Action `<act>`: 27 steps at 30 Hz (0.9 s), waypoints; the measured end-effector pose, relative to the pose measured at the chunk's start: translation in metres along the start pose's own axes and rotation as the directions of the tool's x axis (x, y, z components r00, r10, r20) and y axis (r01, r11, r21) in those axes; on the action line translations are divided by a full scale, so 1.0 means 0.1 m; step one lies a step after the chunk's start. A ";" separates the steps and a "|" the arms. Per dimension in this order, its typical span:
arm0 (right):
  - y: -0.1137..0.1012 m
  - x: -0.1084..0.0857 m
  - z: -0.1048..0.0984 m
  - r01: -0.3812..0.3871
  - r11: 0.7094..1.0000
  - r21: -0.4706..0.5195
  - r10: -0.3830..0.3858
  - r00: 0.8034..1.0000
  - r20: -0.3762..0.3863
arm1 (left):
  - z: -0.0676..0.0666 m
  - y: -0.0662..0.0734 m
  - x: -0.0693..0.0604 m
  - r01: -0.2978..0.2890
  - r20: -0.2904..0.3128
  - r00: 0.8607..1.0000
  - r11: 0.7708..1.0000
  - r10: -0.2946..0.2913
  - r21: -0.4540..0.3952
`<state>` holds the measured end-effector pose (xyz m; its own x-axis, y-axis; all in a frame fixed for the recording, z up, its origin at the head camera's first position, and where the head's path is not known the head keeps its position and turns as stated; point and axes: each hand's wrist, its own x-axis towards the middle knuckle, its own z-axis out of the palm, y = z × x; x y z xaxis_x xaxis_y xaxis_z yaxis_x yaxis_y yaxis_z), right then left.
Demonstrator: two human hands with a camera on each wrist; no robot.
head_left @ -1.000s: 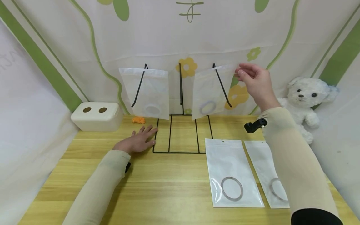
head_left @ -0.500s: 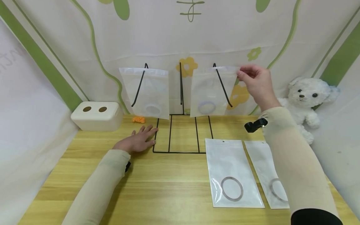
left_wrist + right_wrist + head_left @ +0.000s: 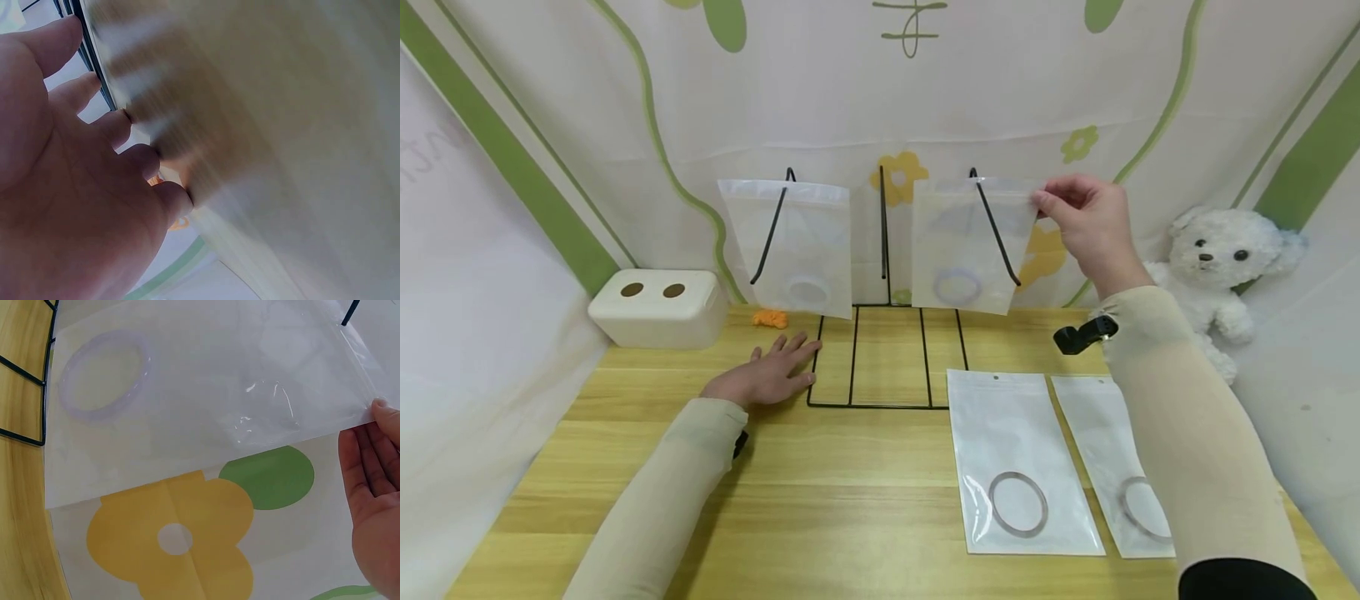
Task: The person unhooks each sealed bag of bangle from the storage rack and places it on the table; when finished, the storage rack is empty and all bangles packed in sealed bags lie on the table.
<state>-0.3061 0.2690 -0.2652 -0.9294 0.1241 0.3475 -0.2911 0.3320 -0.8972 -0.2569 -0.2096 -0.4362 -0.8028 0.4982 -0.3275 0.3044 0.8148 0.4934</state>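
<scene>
My right hand (image 3: 1092, 223) pinches the upper right corner of a translucent bag (image 3: 955, 242) with a pale ring inside; the bag hangs on the right arm of a black wire rack (image 3: 880, 407). The right wrist view shows thumb and fingers of the right hand (image 3: 378, 481) on that bag's edge (image 3: 206, 406). A similar bag (image 3: 805, 242) hangs on the rack's left arm. On the table my left hand (image 3: 763, 375) lies palm down, fingers spread, fingertips at the base's left side. In the left wrist view, the fingers of the left hand (image 3: 81, 162) touch the tabletop beside black wire.
Two flat white bags, one (image 3: 1015, 450) and another (image 3: 1105, 433) partly under the right forearm, each show a ring. A white box (image 3: 658, 321) with two holes and a small orange object (image 3: 771, 319) stand left; a white plush bear (image 3: 1206, 267) sits right.
The right fingers have come onto the corner of the right-hand bag, which now hangs flatter and swung slightly right at its lower edge. The left hand has stayed in place.
</scene>
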 end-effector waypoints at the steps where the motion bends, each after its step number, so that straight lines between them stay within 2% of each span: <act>1: 0.00 0.00 0.00 0.003 1.000 -0.003 -0.003 1.000 -0.002 | 0.00 -0.01 0.00 -0.004 -0.001 1.000 1.000 0.004 -0.004; 6: -0.01 -0.03 0.00 0.012 1.000 0.004 -0.012 1.000 -0.011 | -0.01 -0.02 0.00 -0.010 -0.002 1.000 1.000 0.010 -0.020; 8: 0.00 -0.05 0.00 0.018 1.000 0.013 -0.018 1.000 -0.014 | -0.02 0.01 -0.02 -0.004 0.003 1.000 1.000 0.004 -0.026; 13: -0.01 -0.09 -0.02 0.035 0.999 -0.003 -0.035 0.999 -0.020 | -0.04 0.08 -0.04 0.010 0.010 1.000 1.000 -0.010 -0.002; 20: -0.02 -0.17 -0.04 0.058 0.998 0.001 -0.058 0.998 -0.026 | -0.02 0.09 -0.02 0.025 0.003 1.000 0.998 -0.025 0.055; 27: -0.01 -0.24 -0.04 0.089 0.995 0.033 -0.088 0.995 -0.037 | -0.01 0.10 -0.02 0.026 0.004 1.000 0.998 -0.026 0.050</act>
<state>-0.2827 0.2696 -0.2713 -0.8913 0.1287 0.4348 -0.3801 0.3110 -0.8711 -0.2528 -0.2029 -0.4298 -0.8083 0.4780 -0.3436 0.3089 0.8413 0.4437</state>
